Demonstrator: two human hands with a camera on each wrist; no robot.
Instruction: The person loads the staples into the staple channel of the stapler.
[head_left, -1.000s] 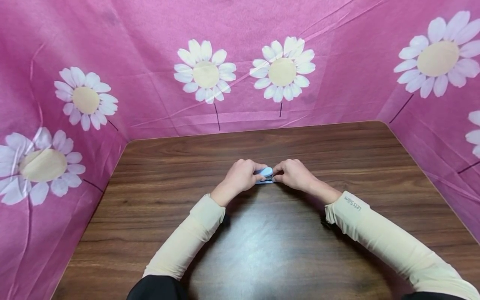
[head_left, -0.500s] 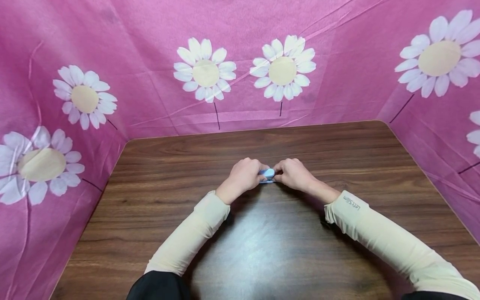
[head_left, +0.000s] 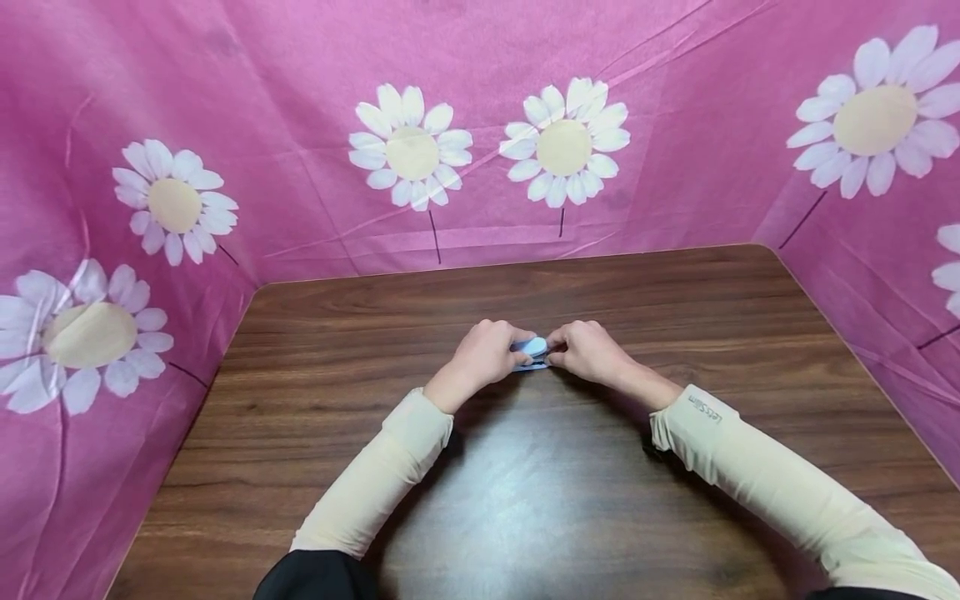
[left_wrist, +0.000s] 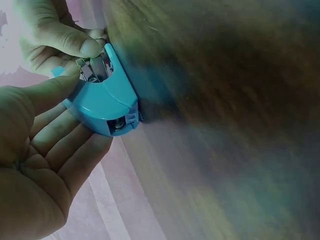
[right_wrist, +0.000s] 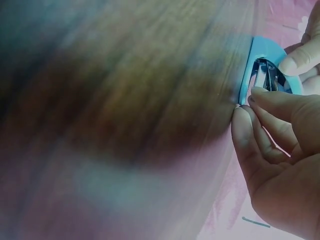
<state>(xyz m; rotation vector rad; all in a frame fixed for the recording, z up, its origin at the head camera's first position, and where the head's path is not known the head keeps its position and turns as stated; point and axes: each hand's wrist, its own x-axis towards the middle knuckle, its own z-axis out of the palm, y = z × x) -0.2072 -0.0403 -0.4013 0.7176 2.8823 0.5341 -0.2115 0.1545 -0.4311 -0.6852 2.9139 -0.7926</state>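
Mid-table, we hold a small blue stapler between both hands. Our left hand cups its body, fingers curled round it; our right hand pinches its metal end with the fingertips.

In the head view the small blue stapler is mostly hidden between the left hand and the right hand, too small to read. Both wrist views blur the worktop badly. The right wrist view's edge cuts off the stapler and fingers.
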